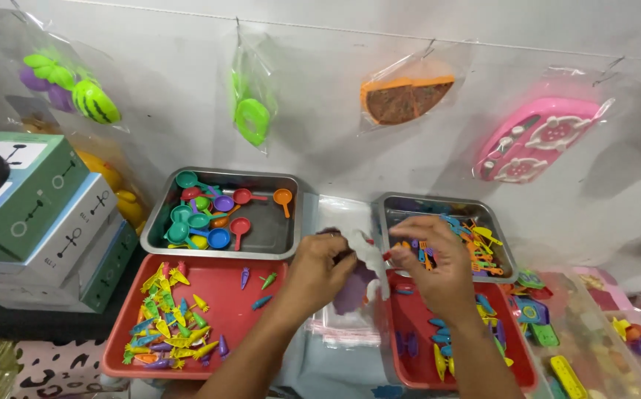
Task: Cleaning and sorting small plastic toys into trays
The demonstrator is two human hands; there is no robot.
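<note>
While both hands (379,270) grip a clear bag (361,258), toy-filled trays (187,369) flank them.

a metal tray (291,247) of small coloured toy pans sits behind a red tray (224,310) strewn with tiny plastic carrots at left. stacked green and white boxes (47,222) stand at far left. on the wall hang clear bags with a toy watermelon (95,102), a green ring (252,120), an orange slice (405,97) and a pink toy stove (538,137).
</note>
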